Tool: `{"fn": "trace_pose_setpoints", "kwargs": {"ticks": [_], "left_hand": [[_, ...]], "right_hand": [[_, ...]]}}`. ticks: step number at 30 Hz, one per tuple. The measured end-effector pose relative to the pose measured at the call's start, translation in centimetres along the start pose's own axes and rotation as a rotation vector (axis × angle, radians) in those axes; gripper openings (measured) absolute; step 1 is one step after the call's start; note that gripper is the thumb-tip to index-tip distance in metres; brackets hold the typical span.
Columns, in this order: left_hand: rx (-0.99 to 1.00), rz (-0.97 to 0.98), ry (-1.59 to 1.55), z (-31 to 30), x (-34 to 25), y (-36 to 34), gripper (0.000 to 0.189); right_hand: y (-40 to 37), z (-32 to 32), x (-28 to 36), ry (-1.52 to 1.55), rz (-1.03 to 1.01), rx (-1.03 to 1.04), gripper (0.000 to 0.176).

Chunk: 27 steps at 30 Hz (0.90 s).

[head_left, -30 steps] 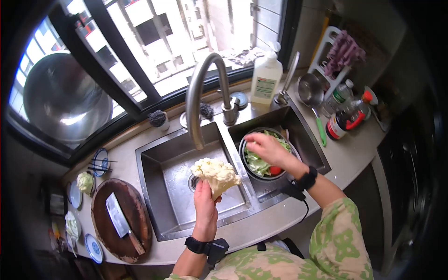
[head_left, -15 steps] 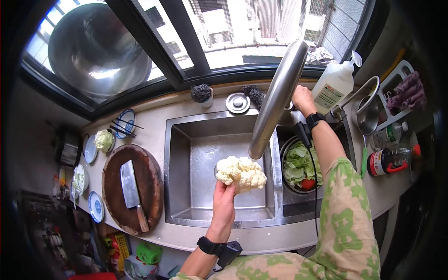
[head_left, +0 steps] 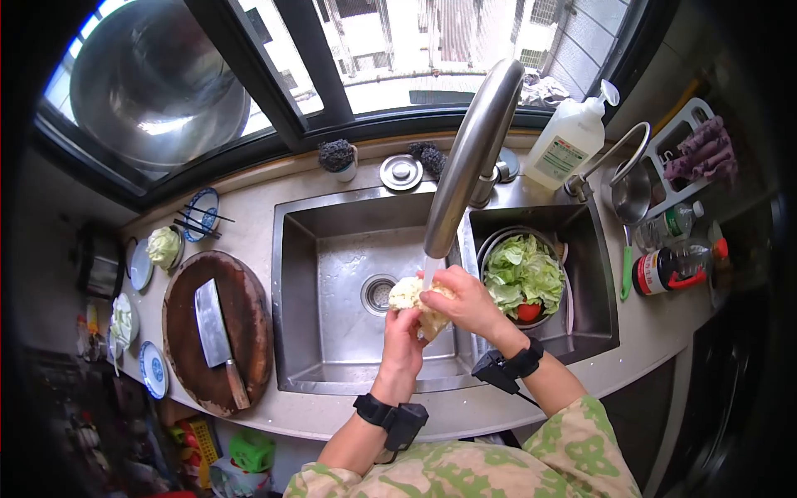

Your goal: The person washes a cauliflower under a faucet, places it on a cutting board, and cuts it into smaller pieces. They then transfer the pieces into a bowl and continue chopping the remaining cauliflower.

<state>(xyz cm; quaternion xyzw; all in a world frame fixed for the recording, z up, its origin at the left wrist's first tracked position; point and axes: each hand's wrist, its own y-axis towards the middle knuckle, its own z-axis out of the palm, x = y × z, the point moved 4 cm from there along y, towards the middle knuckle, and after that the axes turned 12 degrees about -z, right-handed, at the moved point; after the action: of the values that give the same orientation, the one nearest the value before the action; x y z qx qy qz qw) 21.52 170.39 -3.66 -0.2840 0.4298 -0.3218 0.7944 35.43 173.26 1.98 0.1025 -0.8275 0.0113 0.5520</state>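
Pale cauliflower is held by both hands under the tall metal faucet, over the left basin. Water runs from the spout onto it. My left hand grips the cauliflower from below, with the thumb on its near side. My right hand presses on its right side, fingers bent round it and partly covering it. Beside the hands, in the right basin, a bowl holds green lettuce and a red tomato.
A cleaver lies on the round wooden board at the left, near small dishes and a cabbage piece. Behind the right basin stands a white pump bottle; a dark sauce bottle lies at the right.
My right hand has left the faucet base and now holds the cauliflower with my left hand. Water now flows from the spout. The view has shifted slightly.
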Motion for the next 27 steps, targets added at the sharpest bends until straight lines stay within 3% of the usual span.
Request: {"fn": "trace_pose_setpoints", "kwargs": {"ticks": [3, 8, 10, 11, 14, 15, 18, 19, 22, 24, 26, 27], "left_hand": [[0.209, -0.01, -0.162, -1.0, 0.1, 0.8, 0.05], [0.077, 0.019, -0.271, -0.9, -0.2, 2.0, 0.04], [-0.097, 0.103, -0.356, -0.8, -1.2, 1.9, 0.034], [-0.109, 0.078, -0.372, -0.7, -1.7, 1.2, 0.032], [-0.138, 0.078, -0.343, -0.8, -1.6, 1.2, 0.031], [-0.154, 0.094, -0.267, -0.8, -1.3, 1.2, 0.025], [-0.102, 0.057, -0.166, -0.3, -0.4, 0.6, 0.026], [-0.084, 0.049, -0.149, 0.4, -0.9, -0.4, 0.027], [0.092, 0.014, -0.204, 0.4, -1.2, 0.6, 0.026], [0.083, -0.017, -0.219, 0.0, -1.2, 1.4, 0.029], [0.0, -0.017, -0.131, -0.5, -1.4, 2.2, 0.03], [-0.015, 0.038, -0.01, -0.7, -1.2, 2.7, 0.033]], "right_hand": [[-0.1, 0.8, 0.6, -0.111, 0.0, 0.06, 0.035], [-0.4, 2.1, 0.3, -0.126, 0.033, 0.11, 0.031], [-1.4, 2.4, -1.2, 0.13, -0.149, -0.219, 0.036], [-2.0, 2.1, -1.7, 0.141, -0.049, -0.237, 0.054], [-4.3, 4.1, -4.8, 0.27, -0.071, -0.408, 0.066], [-4.5, 4.6, -5.2, 0.32, 0.006, -0.383, 0.072], [-4.5, 4.4, -5.5, 0.227, 0.116, -0.432, 0.074], [-4.6, 4.2, -5.5, 0.486, 0.249, -0.489, 0.071], [-4.3, 3.6, -3.5, 0.688, 0.228, -0.638, 0.065], [-4.4, 4.0, -4.0, 0.74, 0.221, -0.667, 0.062], [-4.1, 4.6, -5.5, 0.202, -0.081, -0.519, 0.062], [-3.8, 3.7, -1.6, -0.153, -0.218, -0.426, 0.063]]}}
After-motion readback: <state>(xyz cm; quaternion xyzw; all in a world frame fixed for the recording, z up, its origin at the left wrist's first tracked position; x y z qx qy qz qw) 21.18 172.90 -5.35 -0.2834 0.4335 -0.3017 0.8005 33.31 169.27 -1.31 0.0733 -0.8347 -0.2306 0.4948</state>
